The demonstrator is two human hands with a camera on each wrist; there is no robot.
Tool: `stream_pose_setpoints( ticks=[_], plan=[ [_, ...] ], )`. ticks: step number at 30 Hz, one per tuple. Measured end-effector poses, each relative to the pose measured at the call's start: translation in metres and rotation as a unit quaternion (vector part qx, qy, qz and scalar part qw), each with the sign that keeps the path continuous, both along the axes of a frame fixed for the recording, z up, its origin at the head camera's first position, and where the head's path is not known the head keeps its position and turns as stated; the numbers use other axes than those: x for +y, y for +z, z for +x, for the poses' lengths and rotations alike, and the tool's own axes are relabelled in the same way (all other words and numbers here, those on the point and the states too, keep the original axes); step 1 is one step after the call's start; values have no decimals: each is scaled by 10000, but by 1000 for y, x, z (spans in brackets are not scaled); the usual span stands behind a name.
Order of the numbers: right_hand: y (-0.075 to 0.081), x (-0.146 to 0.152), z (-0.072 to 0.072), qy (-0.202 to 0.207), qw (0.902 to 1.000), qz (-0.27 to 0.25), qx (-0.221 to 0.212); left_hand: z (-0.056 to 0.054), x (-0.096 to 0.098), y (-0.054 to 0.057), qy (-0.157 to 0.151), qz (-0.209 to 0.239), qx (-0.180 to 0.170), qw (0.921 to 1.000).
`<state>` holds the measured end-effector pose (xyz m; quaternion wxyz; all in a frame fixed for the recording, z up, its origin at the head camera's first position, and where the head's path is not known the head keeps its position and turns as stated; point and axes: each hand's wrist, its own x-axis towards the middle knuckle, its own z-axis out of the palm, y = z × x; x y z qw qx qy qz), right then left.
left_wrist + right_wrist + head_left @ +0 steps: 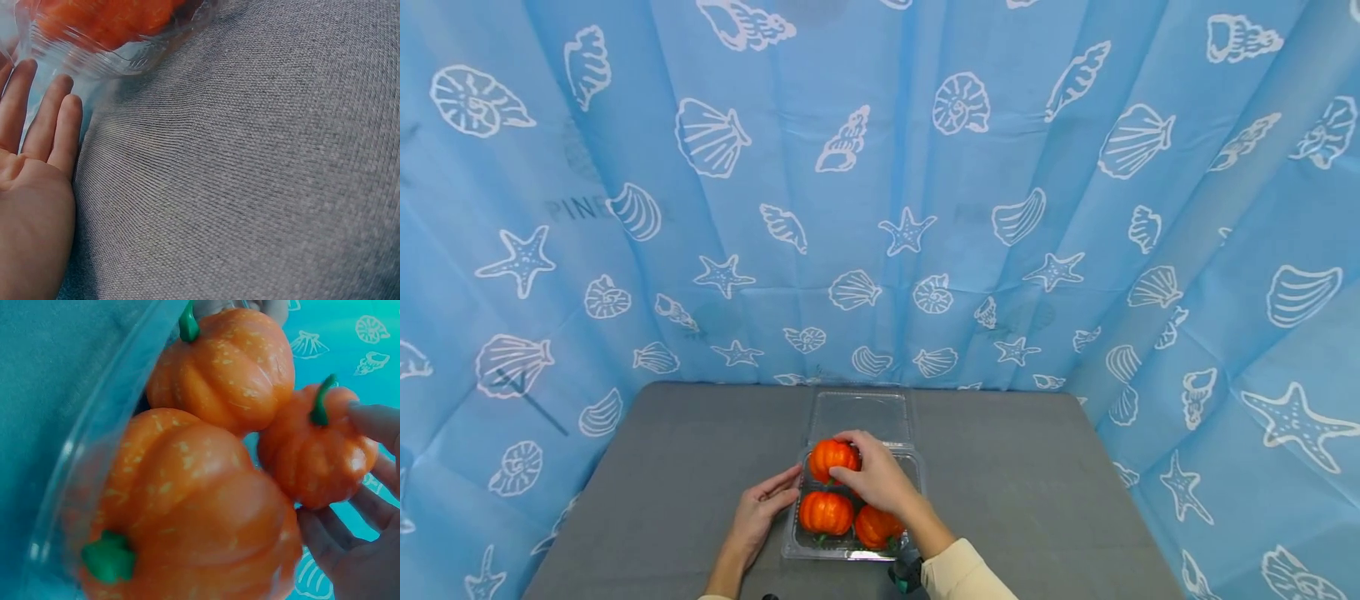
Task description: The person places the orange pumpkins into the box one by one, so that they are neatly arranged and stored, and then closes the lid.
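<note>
A clear plastic clamshell container (790, 546) lies on the table with toy pumpkins in it. Two orange pumpkins with green stems, one at the near left (826, 513) and one at the near right (877, 528), sit inside. My right hand (883, 479) grips a third pumpkin (833, 460) at the far left of the container, thumb on one side and fingers on the other, as the right wrist view also shows (322, 450). Fingers extended, my left hand (758, 512) rests against the container's left side. The right hand and forearm cover part of the container's right half.
Beyond the tray part, the container's transparent lid (861, 417) lies folded back toward the curtain. A grey fabric-covered table (1015, 492) extends on both sides. Blue curtain (880, 192) with white shell prints hangs behind and at the sides. A small dark object (906, 573) sits by the right wrist.
</note>
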<state>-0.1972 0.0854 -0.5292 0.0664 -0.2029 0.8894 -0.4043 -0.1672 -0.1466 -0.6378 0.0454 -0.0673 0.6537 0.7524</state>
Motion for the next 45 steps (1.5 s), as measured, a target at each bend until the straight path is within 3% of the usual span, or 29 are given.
stream_pose_setpoints(
  ticks=[7,27,39,45],
  plan=[
    [6,-1,-1,-16,9986,461,250,-1,-1,0,87,-82,-6,9999],
    [1,-3,-6,247,9987,442,79,-2,-1,-1,81,45,14,10000],
    [-6,29,-12,-495,9963,-2,705,-1,-2,-4,-36,263,49,9996],
    [-17,53,-18,-1134,9918,-25,587,-1,-1,-5,-63,328,107,9994]
  ],
)
